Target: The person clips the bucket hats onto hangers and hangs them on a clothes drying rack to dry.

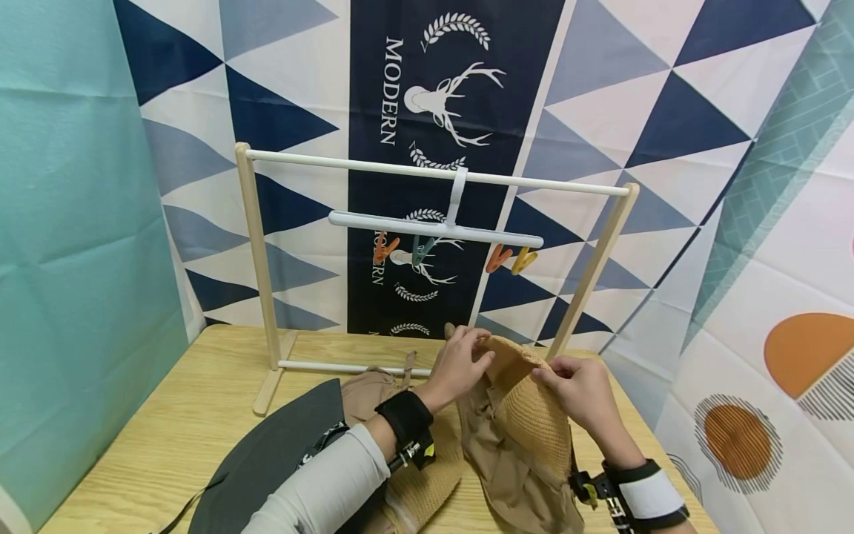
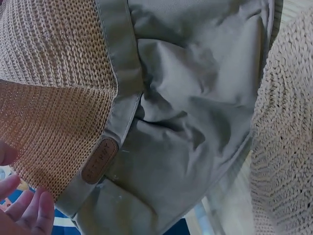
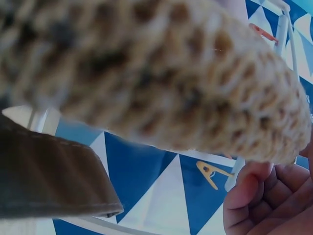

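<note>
A straw sun hat with a brown cloth flap is held up over the right part of the table. My right hand pinches the hat's woven edge between thumb and fingers. At the far side, my left hand holds the same hat by its edge, close to the cloth band. A small brown label shows on that band. Beneath my left forearm lie another straw piece with brown cloth and a dark grey hat brim.
Behind my hands stands a wooden rack with a white top bar. From it hangs a white hanger bearing orange, green and yellow clips. Patterned cloth covers the back; the wooden table extends left.
</note>
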Available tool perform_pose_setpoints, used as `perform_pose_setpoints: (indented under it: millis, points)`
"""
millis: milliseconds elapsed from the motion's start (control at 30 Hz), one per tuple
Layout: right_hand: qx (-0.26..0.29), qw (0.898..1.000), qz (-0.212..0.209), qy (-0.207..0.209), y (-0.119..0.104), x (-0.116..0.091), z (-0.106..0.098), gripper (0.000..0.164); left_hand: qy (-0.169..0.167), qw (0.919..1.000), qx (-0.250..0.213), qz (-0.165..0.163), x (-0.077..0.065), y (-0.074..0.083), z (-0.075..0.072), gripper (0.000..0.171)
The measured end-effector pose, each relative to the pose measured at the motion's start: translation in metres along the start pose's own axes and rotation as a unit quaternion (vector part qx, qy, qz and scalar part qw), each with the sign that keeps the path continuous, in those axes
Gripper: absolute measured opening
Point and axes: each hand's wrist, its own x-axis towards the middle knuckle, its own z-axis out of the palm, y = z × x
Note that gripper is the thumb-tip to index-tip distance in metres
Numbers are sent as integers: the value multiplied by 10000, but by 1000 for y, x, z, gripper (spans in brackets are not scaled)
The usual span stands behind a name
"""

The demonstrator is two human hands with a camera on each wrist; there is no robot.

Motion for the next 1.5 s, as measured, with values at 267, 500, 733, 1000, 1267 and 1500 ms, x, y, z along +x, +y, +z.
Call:
perform_pose_setpoints:
  millis: [267,500,733,1000,1267,1500]
  points:
    - [92,9999,-40,-95,-3,-1,3,14,-329,9994,-84,49,3,-1,1,46]
    - [6,9998,-172,-52,-6,0,1,15,-561,9982,-198,88,7,2,-3,46]
    - [28,9998,-169,-112,-9,2,1,16,-696,9966,-348,264,11,1,-4,45]
    - [11,9998,-184,-106,-10,3,3,15,-530,9952,-740,350,13,0,-1,33]
    - [-108,9992,-355,-159,-12,3,5,15,-662,9931,-960,122,13,-2,1,28]
    - [-162,9992,-329,-169,-13,6,5,15,-605,9951,-779,97,15,-3,-1,24]
